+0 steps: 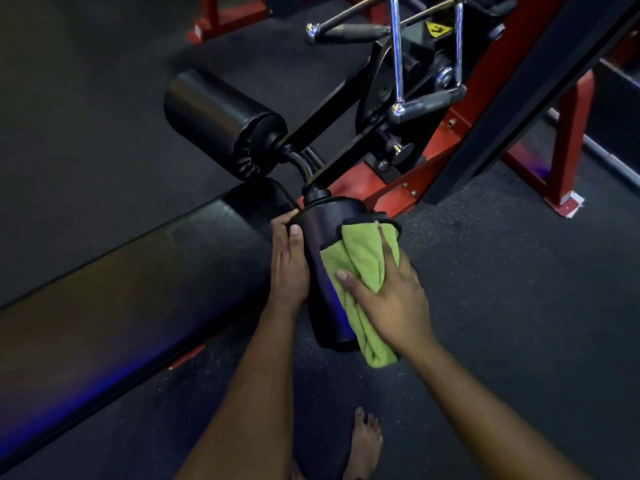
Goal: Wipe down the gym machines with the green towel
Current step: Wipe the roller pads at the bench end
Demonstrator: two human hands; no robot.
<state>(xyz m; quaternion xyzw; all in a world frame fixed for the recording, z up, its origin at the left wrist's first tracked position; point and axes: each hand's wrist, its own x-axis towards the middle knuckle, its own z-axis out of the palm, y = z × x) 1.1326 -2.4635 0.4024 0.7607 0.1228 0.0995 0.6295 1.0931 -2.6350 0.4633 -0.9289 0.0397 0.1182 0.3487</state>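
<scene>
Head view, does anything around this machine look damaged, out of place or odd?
Two small things. At the foot of the red frame on the right, white tape or paper looks torn and peeling. Also, a bare foot stands on the gym floor.

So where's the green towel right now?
In the head view, the green towel is low and just right of centre, pressed by the right hand against the near black roller pad, which the left hand holds from the other side.
</scene>
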